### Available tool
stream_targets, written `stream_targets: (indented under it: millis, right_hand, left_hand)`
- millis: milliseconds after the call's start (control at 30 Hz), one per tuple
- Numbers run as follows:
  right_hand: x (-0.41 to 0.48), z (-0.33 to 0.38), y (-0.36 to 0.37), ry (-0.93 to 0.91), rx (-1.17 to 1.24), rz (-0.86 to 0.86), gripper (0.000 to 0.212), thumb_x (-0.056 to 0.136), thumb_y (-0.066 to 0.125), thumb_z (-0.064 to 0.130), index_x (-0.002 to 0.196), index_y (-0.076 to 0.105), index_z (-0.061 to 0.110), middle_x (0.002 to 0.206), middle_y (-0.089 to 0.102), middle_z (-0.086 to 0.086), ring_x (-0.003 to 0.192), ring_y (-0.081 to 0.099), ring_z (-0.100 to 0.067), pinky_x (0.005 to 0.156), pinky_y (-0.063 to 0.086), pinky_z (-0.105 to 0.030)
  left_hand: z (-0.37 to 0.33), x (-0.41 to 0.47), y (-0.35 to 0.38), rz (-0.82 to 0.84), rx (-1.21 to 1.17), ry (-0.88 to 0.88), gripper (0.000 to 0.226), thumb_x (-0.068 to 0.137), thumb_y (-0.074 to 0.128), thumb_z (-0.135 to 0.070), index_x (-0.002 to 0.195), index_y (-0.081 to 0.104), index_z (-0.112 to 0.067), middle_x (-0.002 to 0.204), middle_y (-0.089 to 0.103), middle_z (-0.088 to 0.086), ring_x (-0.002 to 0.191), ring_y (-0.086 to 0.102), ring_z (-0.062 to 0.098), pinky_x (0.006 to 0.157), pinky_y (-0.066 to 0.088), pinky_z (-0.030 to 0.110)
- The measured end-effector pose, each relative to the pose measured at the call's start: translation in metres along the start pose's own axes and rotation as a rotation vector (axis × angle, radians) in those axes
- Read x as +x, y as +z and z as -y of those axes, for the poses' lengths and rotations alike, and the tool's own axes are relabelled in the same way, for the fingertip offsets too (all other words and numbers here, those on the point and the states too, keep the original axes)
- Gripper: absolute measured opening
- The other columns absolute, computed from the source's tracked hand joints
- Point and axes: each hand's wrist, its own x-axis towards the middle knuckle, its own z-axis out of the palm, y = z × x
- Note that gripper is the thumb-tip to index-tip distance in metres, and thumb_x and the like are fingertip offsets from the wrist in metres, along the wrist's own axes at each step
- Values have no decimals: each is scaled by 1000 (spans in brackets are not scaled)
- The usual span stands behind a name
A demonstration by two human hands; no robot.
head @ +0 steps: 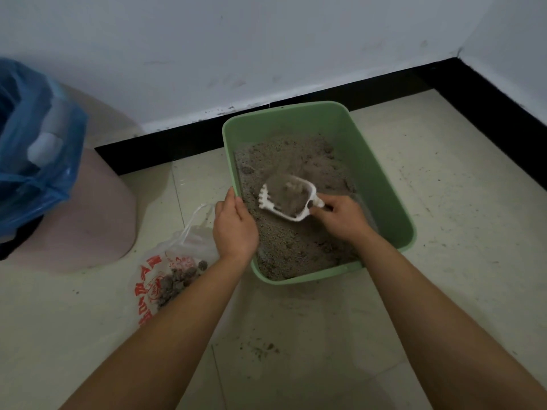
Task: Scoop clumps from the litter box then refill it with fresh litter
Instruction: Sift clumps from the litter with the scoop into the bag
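Green litter box [387, 184] sits on the tiled floor [450, 208] near the black skirting [177, 134], in the wall corner. It is partly filled with grey litter [296, 250], the surface uneven. Left grip [233, 229] is on the box's left rim, fingers curled over the edge and clamped on it. Right grip [340, 217] is clamped on the handle of the white scoop [287, 199], fingers pinched round it. Scoop is inside the box over the litter, mid-box toward the left side, toothed edge pointing left, loaded with litter. A blurred grey streak runs from the scoop toward the back of the box; cannot tell if the scoop touches the litter bed. Left of the box on the floor, just beside the left forearm, lies a clear plastic bag [154, 279] with red print. It holds dark clumps [180, 279]. Further left is a pink rounded object [97, 208] with a blue plastic bag [35, 149] on top, white things showing inside. Scattered dark specks on the floor in front of the box.
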Motion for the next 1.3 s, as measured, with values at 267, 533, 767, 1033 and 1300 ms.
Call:
stream_targets:
  millis: [267, 533, 767, 1033, 1300]
  right_hand:
    - [-5, 5, 1, -73, 15, 107, 36, 92, 67, 28, 127, 66, 27, 106, 75, -4, 101, 68, -25, 93, 53, -44]
    - [-10, 1, 1, -89, 22, 127, 33, 92, 67, 27, 125, 67, 31, 99, 76, -4, 95, 68, -27, 86, 53, -40]
    - [-14, 7, -2, -97, 45, 111, 36, 92, 67, 25, 128, 65, 29, 98, 75, 2, 85, 64, -12, 79, 49, -30]
    - [-17, 9, -1, -118, 66, 86, 34, 91, 67, 24, 125, 67, 30, 88, 74, 1, 71, 59, -7, 72, 47, -27]
    - [-22, 13, -5, -131, 70, 83, 28, 92, 66, 24, 120, 71, 31, 75, 69, 7, 52, 48, 5, 63, 43, -24]
  left_hand:
    - [7, 5, -4, 50, -72, -1, 45, 106, 31, -28, 147, 40, -13, 141, 49, 12, 128, 47, 26, 105, 34, 30]
    - [12, 11, -6, 98, -147, -12, 44, 105, 33, -27, 146, 42, -14, 141, 50, 10, 131, 45, 25, 109, 32, 30]
    - [11, 13, -6, 126, -221, -59, 44, 105, 34, -28, 146, 43, -15, 142, 49, 8, 131, 45, 23, 114, 34, 39]
    - [4, 16, -18, 216, -362, -187, 46, 101, 39, -29, 145, 45, -19, 147, 47, 1, 134, 44, 19, 115, 33, 42]
    - [-8, 23, -39, 433, -381, -303, 34, 97, 38, -20, 105, 68, -34, 101, 74, 2, 88, 66, 22, 81, 50, 35]
